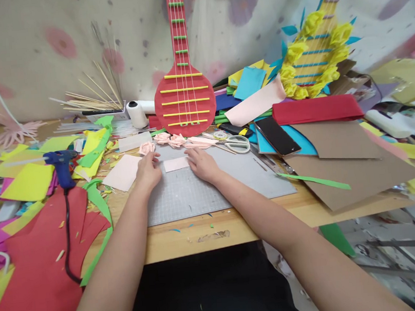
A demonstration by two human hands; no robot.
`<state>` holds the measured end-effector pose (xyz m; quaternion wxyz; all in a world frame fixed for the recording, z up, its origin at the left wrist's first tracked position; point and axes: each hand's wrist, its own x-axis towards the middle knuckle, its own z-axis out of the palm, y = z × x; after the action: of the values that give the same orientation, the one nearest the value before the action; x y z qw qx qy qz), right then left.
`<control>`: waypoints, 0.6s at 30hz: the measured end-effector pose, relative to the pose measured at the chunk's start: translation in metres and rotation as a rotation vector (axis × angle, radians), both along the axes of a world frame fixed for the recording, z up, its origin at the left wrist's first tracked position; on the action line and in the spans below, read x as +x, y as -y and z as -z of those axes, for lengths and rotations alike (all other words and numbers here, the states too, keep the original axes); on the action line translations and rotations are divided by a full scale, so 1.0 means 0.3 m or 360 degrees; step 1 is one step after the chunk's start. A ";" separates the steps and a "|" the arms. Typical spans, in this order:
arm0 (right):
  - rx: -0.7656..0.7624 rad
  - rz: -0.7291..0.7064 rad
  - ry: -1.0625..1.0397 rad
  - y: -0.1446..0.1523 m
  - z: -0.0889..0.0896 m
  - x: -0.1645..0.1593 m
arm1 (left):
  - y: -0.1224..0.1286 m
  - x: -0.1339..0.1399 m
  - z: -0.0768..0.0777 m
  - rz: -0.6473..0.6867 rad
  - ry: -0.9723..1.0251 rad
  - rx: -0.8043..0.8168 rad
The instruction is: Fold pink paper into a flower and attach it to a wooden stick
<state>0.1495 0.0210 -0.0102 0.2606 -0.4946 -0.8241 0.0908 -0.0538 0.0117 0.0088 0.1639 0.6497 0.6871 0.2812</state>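
A short pale pink paper strip [176,164] lies flat on the grey cutting mat [185,196]. My right hand [201,164] is at the strip's right end, thumb and fingers closed about its edge. To the left, my left hand [149,170] rests over the mat with bent fingers apart, a small gap from the strip. Just beyond its fingertips sits a pink paper rose [146,147]. Two more pink roses, one of them a paper rose [177,140] near the middle, lie along the mat's back edge. Scissors with pale handles [238,144] lie behind my right hand.
A red paper lute [185,104] stands upright at the back. Left are a blue glue gun [62,167], its cord, and red paper [48,254]. A black phone [277,135] and brown card [345,176] lie right. A yellow lute with flowers [311,57] leans behind.
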 end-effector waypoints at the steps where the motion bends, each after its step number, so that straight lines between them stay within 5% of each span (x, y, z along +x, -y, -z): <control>1: 0.0005 -0.0013 -0.0001 -0.001 0.001 0.001 | -0.005 0.002 0.009 0.0071 0.0046 0.0051; 5: -0.0004 -0.0030 0.0023 -0.008 0.007 0.004 | -0.011 0.032 0.038 0.0292 0.0140 0.0188; 12: 0.0008 0.0016 0.0020 0.006 -0.008 0.001 | -0.001 0.057 0.034 0.0247 0.0314 0.0242; 18: 0.0080 0.0054 0.0051 0.009 -0.024 -0.012 | 0.009 0.081 0.016 0.0477 0.0643 0.0302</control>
<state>0.1459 0.0183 -0.0030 0.2612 -0.5031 -0.8217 0.0576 -0.0296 0.0088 0.0040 0.2759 0.6873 0.5071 0.4408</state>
